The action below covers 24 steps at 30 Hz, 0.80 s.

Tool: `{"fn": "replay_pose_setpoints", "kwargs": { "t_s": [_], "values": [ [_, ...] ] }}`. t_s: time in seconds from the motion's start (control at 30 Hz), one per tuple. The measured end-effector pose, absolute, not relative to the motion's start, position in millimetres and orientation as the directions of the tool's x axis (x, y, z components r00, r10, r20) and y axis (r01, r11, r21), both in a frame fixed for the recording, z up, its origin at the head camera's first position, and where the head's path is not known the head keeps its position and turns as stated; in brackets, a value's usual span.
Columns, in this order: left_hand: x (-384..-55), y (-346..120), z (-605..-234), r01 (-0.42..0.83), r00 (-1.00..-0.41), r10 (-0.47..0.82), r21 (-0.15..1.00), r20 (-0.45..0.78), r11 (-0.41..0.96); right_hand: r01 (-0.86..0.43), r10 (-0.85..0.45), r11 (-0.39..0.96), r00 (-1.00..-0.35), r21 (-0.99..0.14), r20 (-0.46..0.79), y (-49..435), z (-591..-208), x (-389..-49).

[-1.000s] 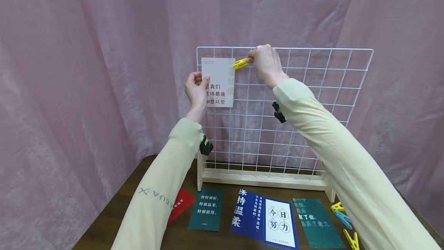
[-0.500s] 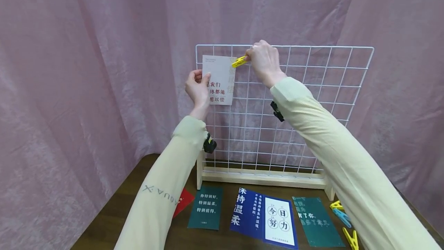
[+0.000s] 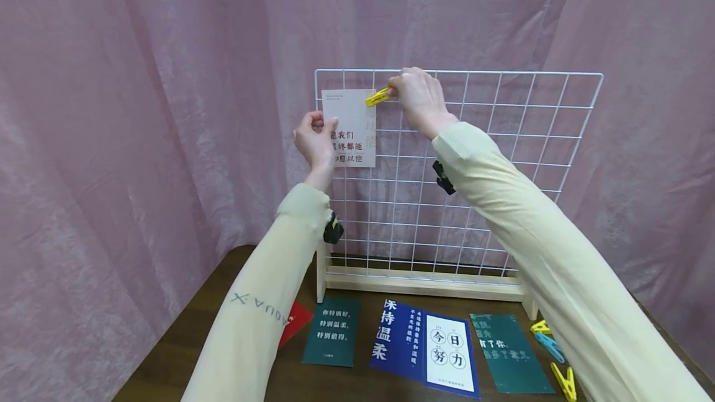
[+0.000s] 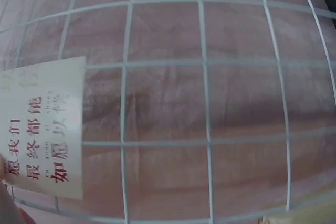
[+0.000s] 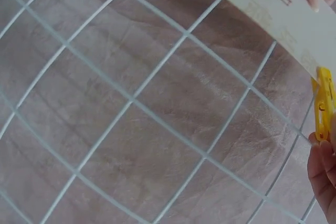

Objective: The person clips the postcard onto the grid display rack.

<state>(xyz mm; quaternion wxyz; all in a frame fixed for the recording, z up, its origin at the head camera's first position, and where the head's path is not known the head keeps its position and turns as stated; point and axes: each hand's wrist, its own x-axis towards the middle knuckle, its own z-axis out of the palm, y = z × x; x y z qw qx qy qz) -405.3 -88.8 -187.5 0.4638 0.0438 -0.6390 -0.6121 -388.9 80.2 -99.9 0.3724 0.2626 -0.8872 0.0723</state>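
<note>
My left hand (image 3: 315, 141) pinches the left edge of a white card (image 3: 352, 118) printed with red and pale gold characters. The card stands upright against the upper left of a white wire grid (image 3: 436, 172). From the right, my right hand (image 3: 419, 99) pinches a yellow clothes peg (image 3: 378, 97), whose tip overlaps the card's upper right corner. In the right wrist view the peg (image 5: 325, 103) sits right at the card's edge, fingertips on its handle end. Only a bit of the left thumb shows in the left wrist view, beside the card (image 4: 47, 129).
On the dark table (image 3: 184, 352) lie a red card (image 3: 296, 322), a green card (image 3: 332, 332), a blue card (image 3: 398, 341), a blue-and-white card (image 3: 451, 352) and another green card (image 3: 511, 352). A blue peg (image 3: 550, 346) and yellow peg (image 3: 564, 382) lie at right. A wooden base (image 3: 424, 285) supports the grid.
The right hand has moved slightly left with the yellow peg, whose tip now reaches further over the card's corner. The left hand and card have shifted only a little.
</note>
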Motion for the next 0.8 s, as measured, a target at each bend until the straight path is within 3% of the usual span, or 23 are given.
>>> {"fn": "replay_pose_setpoints", "kwargs": {
  "t_s": [0.13, 0.3, 0.5, 0.8],
  "values": [
    [-406, -91, -192, 0.516, -0.514, -0.581, 0.768, 0.631, 0.379, -0.562, -0.397, 0.827, -0.576, 0.006, 0.715, 83, -106, -390],
    [-409, -97, -196, 0.632, -0.466, -0.54, 0.691, 0.701, 0.351, -0.657, -0.385, 0.753, -0.495, -0.046, 0.779, 88, -114, -391],
    [-409, -107, -196, 0.698, -0.488, -0.54, 0.678, 0.686, 0.23, -0.745, -0.347, 0.66, -0.424, -0.103, 0.837, 97, -127, -388],
    [-402, -116, -190, 0.715, -0.487, -0.526, 0.664, 0.697, 0.219, -0.796, -0.343, 0.601, -0.333, -0.067, 0.878, 112, -141, -376]
  ]
}}
